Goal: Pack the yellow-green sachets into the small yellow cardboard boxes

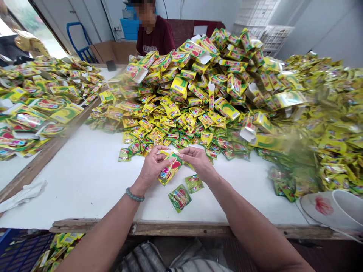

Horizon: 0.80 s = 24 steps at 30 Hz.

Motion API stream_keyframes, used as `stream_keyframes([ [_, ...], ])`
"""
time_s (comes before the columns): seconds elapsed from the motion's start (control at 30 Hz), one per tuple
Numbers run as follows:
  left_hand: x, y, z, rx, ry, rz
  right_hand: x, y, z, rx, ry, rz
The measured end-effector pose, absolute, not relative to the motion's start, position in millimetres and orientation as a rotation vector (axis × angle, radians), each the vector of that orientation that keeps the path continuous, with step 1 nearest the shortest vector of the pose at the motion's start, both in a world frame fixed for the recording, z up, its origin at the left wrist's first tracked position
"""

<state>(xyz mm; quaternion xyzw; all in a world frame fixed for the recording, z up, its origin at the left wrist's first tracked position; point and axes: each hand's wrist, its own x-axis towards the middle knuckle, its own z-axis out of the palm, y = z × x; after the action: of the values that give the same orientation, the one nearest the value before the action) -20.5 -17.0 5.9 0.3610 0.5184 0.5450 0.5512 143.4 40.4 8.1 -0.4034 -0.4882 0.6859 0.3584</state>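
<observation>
Over the near middle of the white table (93,181), my left hand (155,163) grips a small yellow-and-green candy box (170,170) printed with fruit. My right hand (197,160) has its fingers pinched at the box's upper end, by a white flap. Whether it also holds a packet there is hard to see. Two green candy packets, one nearer (180,198) and one farther (194,183), lie flat on the table below my hands. Just beyond my fingers begins a heap of yellow and green packets (170,124).
Candy boxes (227,71) are piled high behind the packets, with more boxes (36,109) left of a wooden strip (56,145). Yellow packets (340,139) mound up at right, near a white flowered container (320,206). A blue crate (25,249) stands lower left. Another person (157,36) is across the table.
</observation>
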Motion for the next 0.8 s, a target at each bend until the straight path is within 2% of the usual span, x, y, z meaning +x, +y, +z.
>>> stream_keyframes([
  [0.27,-21.8,-19.7,14.2,0.809,1.151,1.302,158.0,46.9,11.3,-0.867,-1.395,1.916],
  [0.33,-22.6,-18.8,15.8,0.747,1.137,1.332,155.4,42.2,13.2,-0.842,-1.445,1.816],
  [0.53,-29.7,-17.7,16.5,0.605,1.100,1.431,139.1,19.4,19.9,-0.814,-1.820,1.180],
  [0.8,-29.7,-15.4,19.4,0.709,1.172,1.338,134.1,19.0,14.7,-0.833,-1.823,1.163],
])
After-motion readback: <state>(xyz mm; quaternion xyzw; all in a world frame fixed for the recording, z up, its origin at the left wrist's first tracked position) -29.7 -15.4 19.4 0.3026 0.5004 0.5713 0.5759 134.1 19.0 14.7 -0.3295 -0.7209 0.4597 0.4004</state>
